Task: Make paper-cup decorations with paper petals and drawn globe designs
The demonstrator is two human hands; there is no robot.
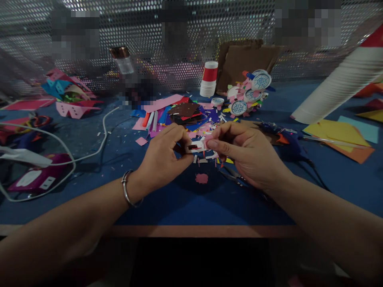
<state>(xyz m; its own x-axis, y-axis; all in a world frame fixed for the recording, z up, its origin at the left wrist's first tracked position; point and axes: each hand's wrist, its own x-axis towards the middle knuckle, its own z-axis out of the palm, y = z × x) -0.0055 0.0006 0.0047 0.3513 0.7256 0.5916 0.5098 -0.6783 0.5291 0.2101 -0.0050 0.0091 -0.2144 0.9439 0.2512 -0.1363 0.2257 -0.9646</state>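
Above the table's middle, my left hand (166,149) pinches the left end of a small white piece (196,147) that has a dark slot with a little red in it. My right hand (247,149) closes thumb and forefinger on the right end, where a bit of pink paper (208,140) shows. Fingers partly cover the piece, so its full shape is hidden. Below it on the table lies a pink scalloped paper cutout (201,178). Scissors (235,176) rest beside my right hand, partly hidden under it.
Paper scraps and coloured sheets (185,111) spread behind my hands. Further back stand paper cups (208,79) and decorated round pieces (239,107). A glue gun (291,143) lies right, near a leaning cup stack (335,83). On the left are a purple power strip (43,173) and white cable (104,131).
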